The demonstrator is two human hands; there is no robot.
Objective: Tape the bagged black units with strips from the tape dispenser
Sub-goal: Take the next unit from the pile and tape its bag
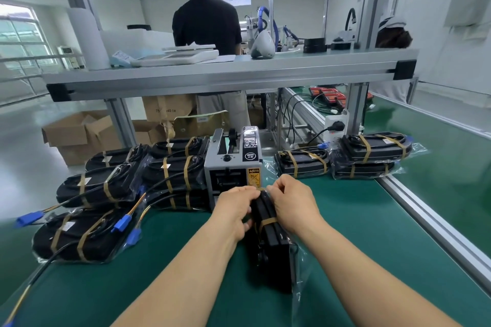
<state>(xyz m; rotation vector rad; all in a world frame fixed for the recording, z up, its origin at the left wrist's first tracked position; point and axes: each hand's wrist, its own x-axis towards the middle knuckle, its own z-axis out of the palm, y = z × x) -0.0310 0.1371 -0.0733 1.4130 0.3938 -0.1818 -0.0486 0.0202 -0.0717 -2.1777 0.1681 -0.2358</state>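
Observation:
A bagged black unit (273, 244) stands on edge on the green mat, right in front of the grey tape dispenser (232, 164). One brown tape strip (267, 221) wraps its middle. My left hand (235, 210) grips the unit's far end from the left. My right hand (295, 203) holds the same end from the right, fingertips pinching a second brown strip at the top. Both hands meet just below the dispenser's outlet.
Taped bagged units with blue connectors (87, 236) are piled to the left, and more taped units (372, 152) lie at the right behind a metal rail (430, 223). An overhead shelf (228, 71) crosses above. A person (207, 24) stands beyond it, near cardboard boxes (79, 135).

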